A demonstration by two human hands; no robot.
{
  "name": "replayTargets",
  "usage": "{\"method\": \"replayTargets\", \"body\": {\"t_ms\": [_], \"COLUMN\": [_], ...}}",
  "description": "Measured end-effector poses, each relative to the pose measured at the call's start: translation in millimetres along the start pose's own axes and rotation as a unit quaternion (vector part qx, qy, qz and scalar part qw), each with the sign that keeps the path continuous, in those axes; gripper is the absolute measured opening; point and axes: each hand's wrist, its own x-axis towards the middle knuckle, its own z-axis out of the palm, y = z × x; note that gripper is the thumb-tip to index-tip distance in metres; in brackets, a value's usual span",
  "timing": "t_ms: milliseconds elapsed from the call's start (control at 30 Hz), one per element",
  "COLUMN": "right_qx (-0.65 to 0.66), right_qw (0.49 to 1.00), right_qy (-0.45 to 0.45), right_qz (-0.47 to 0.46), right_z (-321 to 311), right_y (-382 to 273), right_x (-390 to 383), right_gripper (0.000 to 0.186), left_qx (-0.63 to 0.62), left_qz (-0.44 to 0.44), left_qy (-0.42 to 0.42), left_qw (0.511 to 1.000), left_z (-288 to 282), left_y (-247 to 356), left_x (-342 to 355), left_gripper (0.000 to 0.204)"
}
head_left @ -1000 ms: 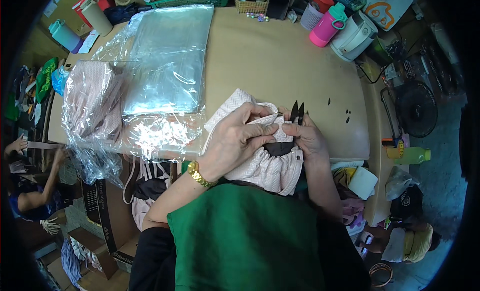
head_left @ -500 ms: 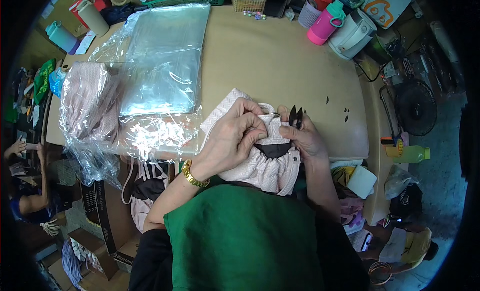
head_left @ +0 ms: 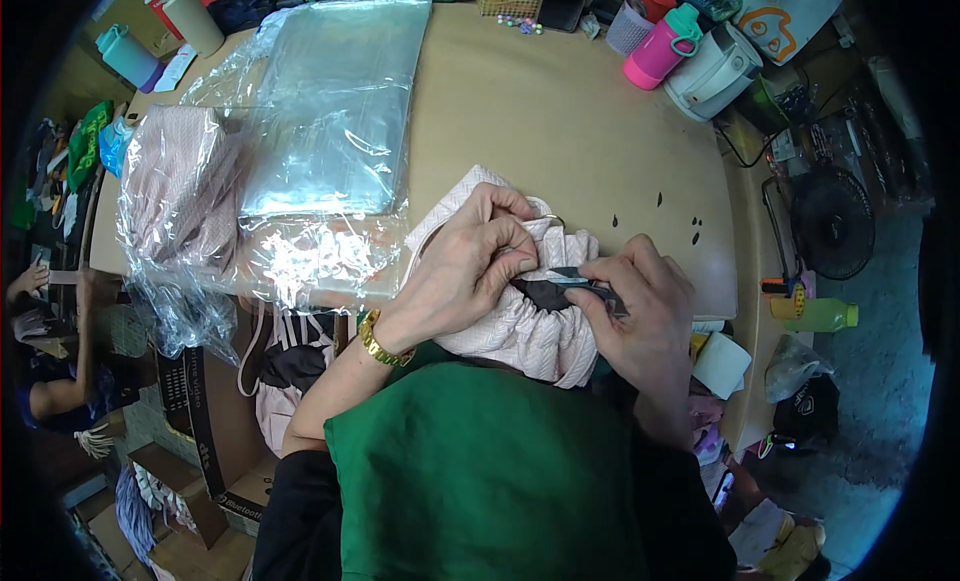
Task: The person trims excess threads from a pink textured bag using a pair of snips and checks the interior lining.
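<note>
A pale pink quilted drawstring bag [head_left: 530, 343] with a gathered mouth and dark lining lies at the table's near edge, against my green apron. My left hand [head_left: 462, 259] is closed on the bag's upper rim, thumb and fingertips pinching the fabric. In my right hand [head_left: 645, 306] is a pair of thread snips [head_left: 568, 278], gripped between thumb and fingers. Their blades point left and lie at the bag's mouth, close to my left fingertips. Whether any thread lies between the blades is too small to tell.
Left on the table are a stack of clear plastic bags [head_left: 335, 111] and a wrapped pink bag [head_left: 178, 186]. Small dark pieces [head_left: 696, 226] lie right. A pink bottle [head_left: 662, 49] and a white kettle [head_left: 712, 71] stand at the back right. Another person's arm [head_left: 85, 331] shows far left.
My right hand has turned the snips from pointing up, away from the bag, to pointing left at its mouth. My left hand keeps its pinch on the fabric.
</note>
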Motion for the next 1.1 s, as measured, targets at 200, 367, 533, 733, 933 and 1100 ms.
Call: {"method": "replayTargets", "body": {"t_ms": [200, 367, 533, 733, 933, 1100], "right_qx": [-0.009, 0.011, 0.244, 0.465, 0.521, 0.471], "right_qw": [1.000, 1.000, 0.954, 0.848, 0.819, 0.865], "right_qy": [-0.005, -0.009, -0.003, 0.106, 0.035, -0.111], "right_qz": [0.017, 0.017, 0.171, 0.232, 0.238, 0.129], "right_z": [2, 4, 17, 35, 45, 52], "right_y": [-11, -11, 26, 87, 73, 65], "right_x": [1, 0, -4, -12, 3, 25], "right_gripper": [0.024, 0.026, 0.023, 0.026, 0.027, 0.028], "left_qx": [0.045, 0.037, -0.044, -0.044, 0.255, 0.267], "left_qz": [0.025, 0.023, 0.025, -0.043, -0.017, -0.009], "left_qy": [0.006, 0.003, 0.064, 0.225, 0.292, 0.047], "left_qw": [0.999, 0.999, 0.997, 0.972, 0.922, 0.962], "left_z": [1, 3, -8, -52, -62, -19], "left_y": [2, 5, 2, -25, -13, 28], "left_x": [-4, -4, -6, -22, -28, -10], "left_gripper": [0.008, 0.005, 0.006, 0.016, 0.022, 0.040]}}
